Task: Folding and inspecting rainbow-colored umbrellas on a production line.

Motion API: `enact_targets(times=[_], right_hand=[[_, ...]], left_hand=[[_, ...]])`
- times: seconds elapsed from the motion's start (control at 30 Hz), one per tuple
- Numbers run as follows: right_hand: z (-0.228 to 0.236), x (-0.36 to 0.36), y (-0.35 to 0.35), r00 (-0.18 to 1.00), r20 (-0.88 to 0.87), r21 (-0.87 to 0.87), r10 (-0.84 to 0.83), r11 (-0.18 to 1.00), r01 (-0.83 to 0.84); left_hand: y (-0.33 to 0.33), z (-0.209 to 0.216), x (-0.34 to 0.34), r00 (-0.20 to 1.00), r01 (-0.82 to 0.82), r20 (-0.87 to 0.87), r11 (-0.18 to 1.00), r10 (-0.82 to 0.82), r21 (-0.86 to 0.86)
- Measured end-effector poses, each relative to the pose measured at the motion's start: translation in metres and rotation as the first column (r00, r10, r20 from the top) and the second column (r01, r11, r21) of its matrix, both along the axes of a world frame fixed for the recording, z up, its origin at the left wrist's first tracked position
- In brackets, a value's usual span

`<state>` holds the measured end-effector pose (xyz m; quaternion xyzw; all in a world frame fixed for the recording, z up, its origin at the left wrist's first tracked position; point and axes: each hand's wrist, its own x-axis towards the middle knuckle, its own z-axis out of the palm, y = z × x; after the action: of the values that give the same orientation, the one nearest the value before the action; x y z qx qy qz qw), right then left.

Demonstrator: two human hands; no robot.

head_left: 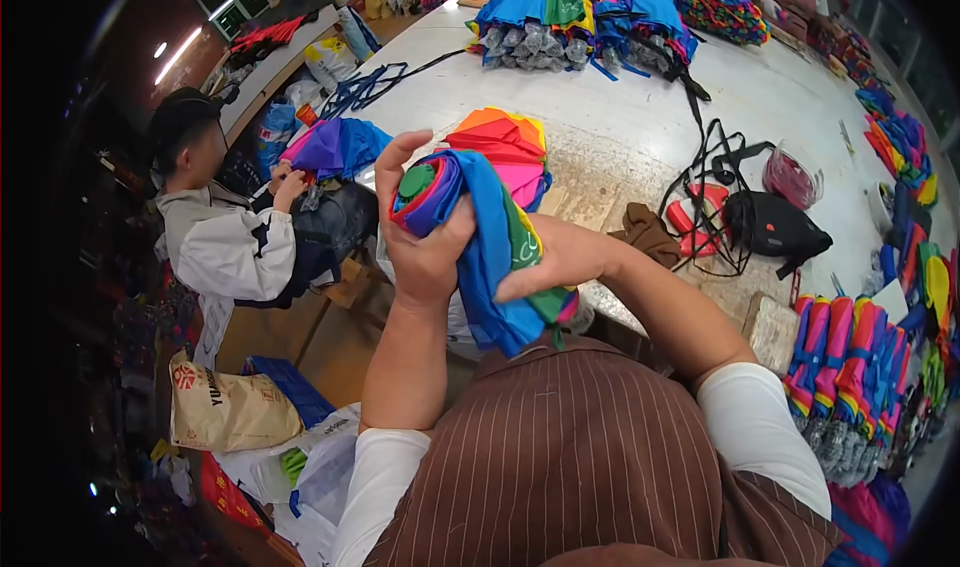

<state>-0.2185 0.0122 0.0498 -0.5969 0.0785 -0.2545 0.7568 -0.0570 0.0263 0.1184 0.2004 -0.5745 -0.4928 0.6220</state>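
Observation:
Both of my hands are on a partly rolled rainbow umbrella (485, 232), held tilted above the table's near edge. Its round green end cap points up and left. My left hand (430, 252) grips the rolled end beside the cap, with one finger raised behind it. Across the loose blue and green panels lies my right hand (560, 257), its thumb pressed on the blue cloth and its other fingers hidden behind. Just beyond my hands, another rainbow umbrella (500, 147) rests on the table, with red, orange and pink panels showing.
Bundled umbrellas (535, 27) sit at the far side of the white table (420, 97). Black straps, a black pouch (775, 229) and a brown cloth (648, 235) lie to the right, near more stacked umbrellas (850, 367). At left, a co-worker (225, 207) handles a purple-blue umbrella (340, 149).

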Motion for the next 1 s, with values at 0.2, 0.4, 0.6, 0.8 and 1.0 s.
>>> enact_targets(times=[0.2,0.4,0.6,0.8,1.0], right_hand=[[-0.019,-0.002,0.010,0.964,0.223,0.283,0.147,0.936,-0.208],[-0.002,-0.005,0.012,0.975,-0.212,-0.195,-0.063,0.981,0.021],[0.020,0.000,0.017,0.787,-0.318,-0.541,-0.529,0.782,0.308],[-0.003,-0.001,0.007,0.604,-0.413,-0.654,-0.681,0.684,0.324],[-0.029,0.006,0.002,0.886,-0.266,-0.473,-0.379,0.852,0.223]], left_hand=[[0.011,0.002,-0.009,0.960,0.266,-0.063,0.960,-0.272,-0.092],[0.006,0.008,-0.003,0.950,0.254,-0.144,0.953,-0.278,-0.163],[-0.027,-0.017,0.023,0.969,-0.177,0.154,0.978,0.192,-0.110],[-0.024,-0.038,0.019,0.969,0.123,-0.230,0.986,-0.094,0.116],[-0.028,-0.093,0.032,0.921,0.345,-0.269,0.913,-0.283,0.220]])
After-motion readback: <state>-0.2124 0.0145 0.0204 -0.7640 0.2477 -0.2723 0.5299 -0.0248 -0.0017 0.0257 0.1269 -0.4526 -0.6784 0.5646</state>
